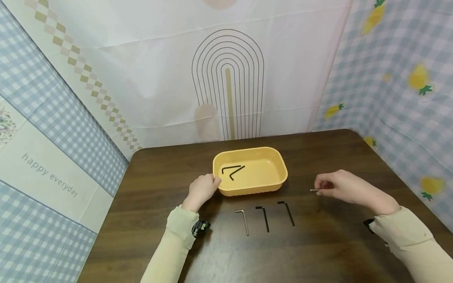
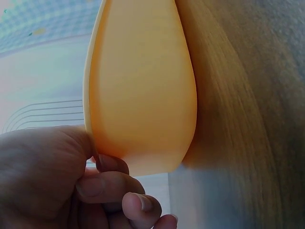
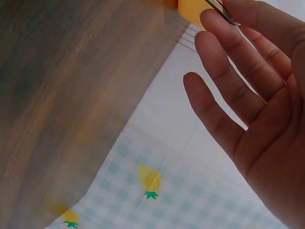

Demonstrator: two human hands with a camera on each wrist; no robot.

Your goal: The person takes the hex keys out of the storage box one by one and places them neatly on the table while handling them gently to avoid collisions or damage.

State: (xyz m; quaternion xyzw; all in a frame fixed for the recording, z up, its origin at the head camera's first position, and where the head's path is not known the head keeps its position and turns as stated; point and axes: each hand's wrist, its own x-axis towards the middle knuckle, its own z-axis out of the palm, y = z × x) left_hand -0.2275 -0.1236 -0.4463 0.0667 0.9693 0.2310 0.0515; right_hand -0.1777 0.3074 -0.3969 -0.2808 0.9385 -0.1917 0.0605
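Note:
My left hand pinches the near-left rim of a yellow plastic bin; the left wrist view shows the thumb and fingers on the bin's wall. Two black hex keys lie inside it, at its left end. To the right of the bin, above the table, my right hand pinches a metallic hex key. Its shank shows between thumb and fingertips in the right wrist view, and the other fingers are spread loosely. Part of this key is hidden by the hand.
In front of the bin, a brassy hex key and two black hex keys, one in the middle and one at the right, lie in a row on the dark wooden table. Patterned cloth hangs behind the table and along both sides.

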